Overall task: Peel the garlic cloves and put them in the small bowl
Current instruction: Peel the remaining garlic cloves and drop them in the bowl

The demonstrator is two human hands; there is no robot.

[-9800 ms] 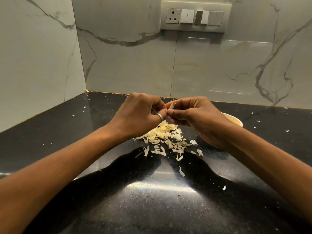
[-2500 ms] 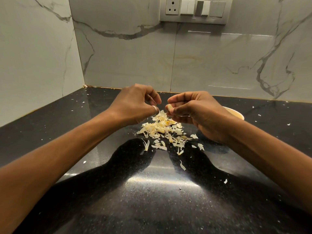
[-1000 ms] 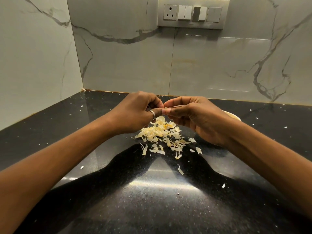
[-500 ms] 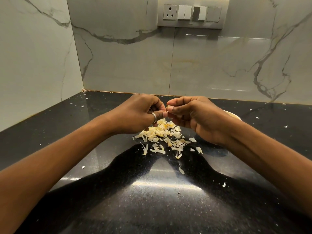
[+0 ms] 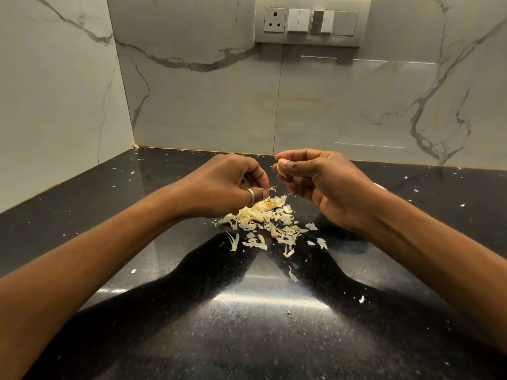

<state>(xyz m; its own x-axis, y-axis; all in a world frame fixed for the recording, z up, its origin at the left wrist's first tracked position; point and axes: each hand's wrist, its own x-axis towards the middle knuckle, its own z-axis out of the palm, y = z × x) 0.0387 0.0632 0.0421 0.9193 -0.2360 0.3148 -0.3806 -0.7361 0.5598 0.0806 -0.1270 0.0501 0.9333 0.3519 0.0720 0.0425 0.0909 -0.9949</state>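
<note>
My right hand (image 5: 321, 182) pinches a pale garlic clove (image 5: 281, 168) between thumb and forefinger, held above the black counter. My left hand (image 5: 225, 185), with a ring on one finger, is just left of it with curled fingers, and a thin strip of peel (image 5: 272, 188) sticks out at its fingertips. Below both hands lies a heap of garlic peels (image 5: 263, 218). The small bowl (image 5: 380, 185) sits behind my right wrist, and only a sliver of its rim shows.
The black granite counter (image 5: 260, 311) runs into a corner of marble walls at the left and back. A switch panel (image 5: 311, 21) is on the back wall. Small peel flecks (image 5: 361, 298) are scattered over the counter.
My hands were joined at the clove half a second ago and have come apart. The left hand has dropped toward the heap with a strip of peel, and the right has kept the clove.
</note>
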